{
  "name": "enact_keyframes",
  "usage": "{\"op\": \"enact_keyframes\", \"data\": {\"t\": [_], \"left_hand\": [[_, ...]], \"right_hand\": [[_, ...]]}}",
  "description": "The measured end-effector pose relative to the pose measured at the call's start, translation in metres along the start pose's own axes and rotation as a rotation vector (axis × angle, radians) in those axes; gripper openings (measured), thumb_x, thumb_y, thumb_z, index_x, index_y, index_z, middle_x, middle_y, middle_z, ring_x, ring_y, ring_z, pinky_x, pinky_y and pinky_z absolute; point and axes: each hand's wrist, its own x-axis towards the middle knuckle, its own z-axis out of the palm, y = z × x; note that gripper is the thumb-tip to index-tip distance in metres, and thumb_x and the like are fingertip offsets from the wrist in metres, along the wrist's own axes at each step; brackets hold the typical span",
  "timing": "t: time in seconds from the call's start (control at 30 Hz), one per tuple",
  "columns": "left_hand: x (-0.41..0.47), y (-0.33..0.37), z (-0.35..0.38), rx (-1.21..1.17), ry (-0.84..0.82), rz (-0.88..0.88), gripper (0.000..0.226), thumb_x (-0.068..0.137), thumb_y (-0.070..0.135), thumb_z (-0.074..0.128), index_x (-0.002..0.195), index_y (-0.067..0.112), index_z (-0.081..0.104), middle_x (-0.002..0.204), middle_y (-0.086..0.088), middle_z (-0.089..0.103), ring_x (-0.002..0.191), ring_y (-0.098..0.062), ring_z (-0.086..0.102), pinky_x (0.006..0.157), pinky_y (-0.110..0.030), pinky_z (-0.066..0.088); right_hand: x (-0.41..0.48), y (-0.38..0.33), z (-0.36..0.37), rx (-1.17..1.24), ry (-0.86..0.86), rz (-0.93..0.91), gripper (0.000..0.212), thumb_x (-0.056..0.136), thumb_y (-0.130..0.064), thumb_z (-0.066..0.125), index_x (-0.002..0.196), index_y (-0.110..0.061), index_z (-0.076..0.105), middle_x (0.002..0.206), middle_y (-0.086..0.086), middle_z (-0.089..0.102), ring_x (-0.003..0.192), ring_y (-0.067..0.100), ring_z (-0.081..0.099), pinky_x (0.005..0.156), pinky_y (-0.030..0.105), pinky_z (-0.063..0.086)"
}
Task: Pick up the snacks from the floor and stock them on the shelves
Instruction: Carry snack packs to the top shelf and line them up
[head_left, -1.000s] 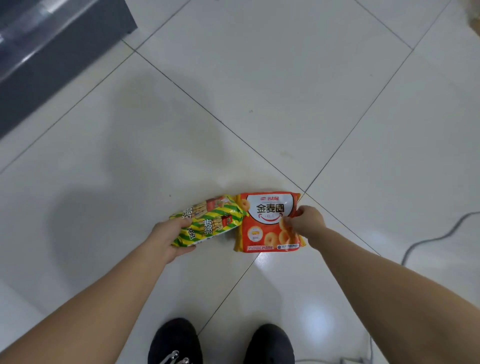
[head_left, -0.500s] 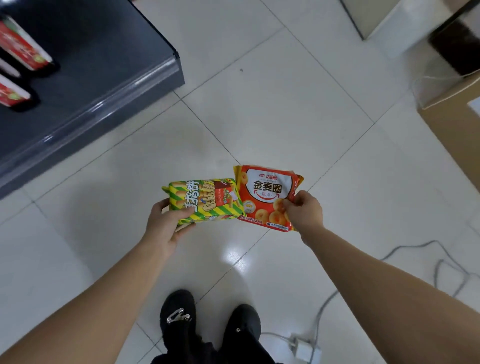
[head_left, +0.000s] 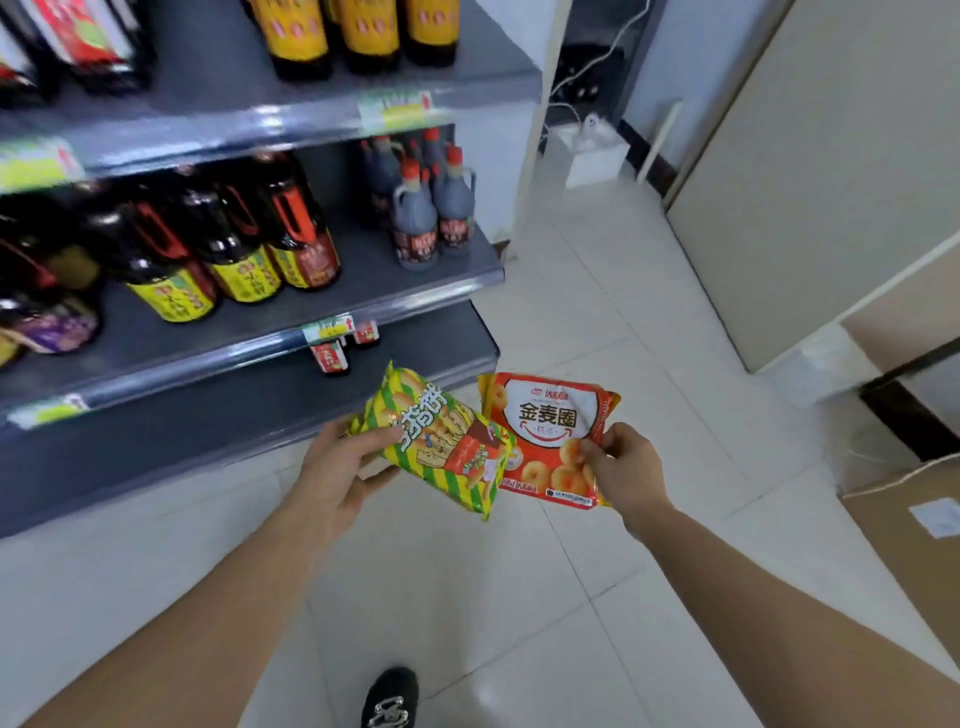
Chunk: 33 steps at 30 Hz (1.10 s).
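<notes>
Pickup done, shelves (head_left: 208, 358) now ahead: left hand (head_left: 337, 470) grips striped biscuit pk (head_left: 441, 441), right hand (head_left: 626, 470) pinches red ring-snack pk (head_left: 545, 426); stock next.

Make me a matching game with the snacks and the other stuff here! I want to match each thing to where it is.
Things:
1. striped green bag
2. red bag
3. yellow-label bottles
4. cardboard box

Places:
A. on the floor, far to the right
B. held in the left hand
C. standing on a shelf
D. pinched in the right hand

Right pairs: 1-B, 2-D, 3-C, 4-A.
</notes>
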Motion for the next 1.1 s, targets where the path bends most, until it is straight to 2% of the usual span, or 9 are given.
{"op": "enact_keyframes", "data": {"t": [0.2, 0.3, 0.47, 0.53, 0.67, 0.77, 0.9, 1.03, 1.1], "left_hand": [[-0.107, 0.086, -0.039, -0.102, 0.083, 0.188, 0.026, 0.087, 0.01, 0.066, 0.111, 0.013, 0.057, 0.102, -0.012, 0.07, 0.087, -0.03, 0.067, 0.084, -0.05, 0.055], [-0.161, 0.119, -0.072, -0.116, 0.141, 0.29, 0.025, 0.088, 0.015, 0.066, 0.112, 0.012, 0.061, 0.1, -0.011, 0.073, 0.083, -0.031, 0.069, 0.081, -0.053, 0.057], [-0.249, 0.164, -0.144, -0.142, 0.225, 0.384, 0.031, 0.083, 0.016, 0.072, 0.112, 0.011, 0.062, 0.102, -0.014, 0.073, 0.085, -0.032, 0.069, 0.073, -0.045, 0.058], [-0.269, 0.175, -0.162, -0.139, 0.23, 0.411, 0.032, 0.082, 0.015, 0.071, 0.113, 0.012, 0.063, 0.106, -0.015, 0.072, 0.091, -0.033, 0.068, 0.075, -0.046, 0.057], [-0.348, 0.206, -0.246, -0.163, 0.375, 0.516, 0.026, 0.085, 0.022, 0.07, 0.109, 0.014, 0.063, 0.096, -0.011, 0.072, 0.083, -0.024, 0.068, 0.061, -0.036, 0.059], [-0.406, 0.217, -0.318, -0.216, 0.474, 0.575, 0.037, 0.084, 0.03, 0.071, 0.115, 0.012, 0.062, 0.11, -0.015, 0.071, 0.099, -0.032, 0.068, 0.077, -0.044, 0.058], [-0.48, 0.222, -0.403, -0.285, 0.618, 0.643, 0.032, 0.087, 0.026, 0.067, 0.115, 0.012, 0.062, 0.111, -0.014, 0.071, 0.095, -0.031, 0.067, 0.081, -0.048, 0.055], [-0.542, 0.218, -0.469, -0.373, 0.723, 0.727, 0.025, 0.09, 0.021, 0.063, 0.111, 0.01, 0.059, 0.099, -0.015, 0.071, 0.079, -0.028, 0.068, 0.052, -0.034, 0.055], [-0.569, 0.214, -0.494, -0.46, 0.773, 0.762, 0.026, 0.091, 0.019, 0.063, 0.114, 0.009, 0.058, 0.103, -0.015, 0.071, 0.085, -0.028, 0.068, 0.052, -0.034, 0.057]], "right_hand": [[-0.069, -0.112, -0.007, 0.01, -0.139, -0.233, 0.027, 0.087, -0.02, 0.062, 0.07, -0.014, 0.042, 0.078, 0.015, 0.065, 0.073, 0.029, 0.062, 0.061, 0.034, 0.045], [-0.11, -0.164, -0.002, 0.001, -0.217, -0.353, 0.03, 0.085, -0.018, 0.064, 0.068, -0.014, 0.041, 0.071, 0.013, 0.059, 0.068, 0.025, 0.056, 0.06, 0.033, 0.042], [-0.186, -0.248, 0.031, 0.044, -0.392, -0.55, 0.036, 0.086, -0.012, 0.067, 0.064, -0.015, 0.038, 0.058, 0.007, 0.051, 0.056, 0.019, 0.046, 0.055, 0.029, 0.036], [-0.208, -0.271, 0.04, 0.038, -0.455, -0.587, 0.036, 0.087, -0.012, 0.066, 0.063, -0.015, 0.04, 0.057, 0.006, 0.052, 0.055, 0.019, 0.047, 0.057, 0.028, 0.039], [-0.293, -0.338, 0.093, 0.036, -0.577, -0.706, 0.034, 0.09, -0.016, 0.065, 0.065, -0.016, 0.042, 0.063, 0.007, 0.057, 0.06, 0.02, 0.053, 0.061, 0.032, 0.042], [-0.365, -0.38, 0.141, 0.049, -0.651, -0.819, 0.029, 0.09, -0.017, 0.065, 0.068, -0.014, 0.046, 0.072, 0.012, 0.061, 0.066, 0.022, 0.056, 0.065, 0.033, 0.045], [-0.463, -0.423, 0.197, 0.085, -0.773, -0.929, 0.025, 0.091, -0.013, 0.063, 0.072, -0.01, 0.047, 0.074, 0.011, 0.06, 0.068, 0.022, 0.057, 0.062, 0.031, 0.043], [-0.548, -0.45, 0.244, 0.136, -0.86, -1.011, 0.024, 0.089, -0.012, 0.065, 0.072, -0.009, 0.049, 0.076, 0.014, 0.06, 0.069, 0.022, 0.054, 0.062, 0.03, 0.039], [-0.584, -0.461, 0.265, 0.158, -0.889, -1.023, 0.027, 0.088, -0.014, 0.066, 0.068, -0.012, 0.047, 0.075, 0.012, 0.061, 0.071, 0.025, 0.056, 0.064, 0.034, 0.042]]}}
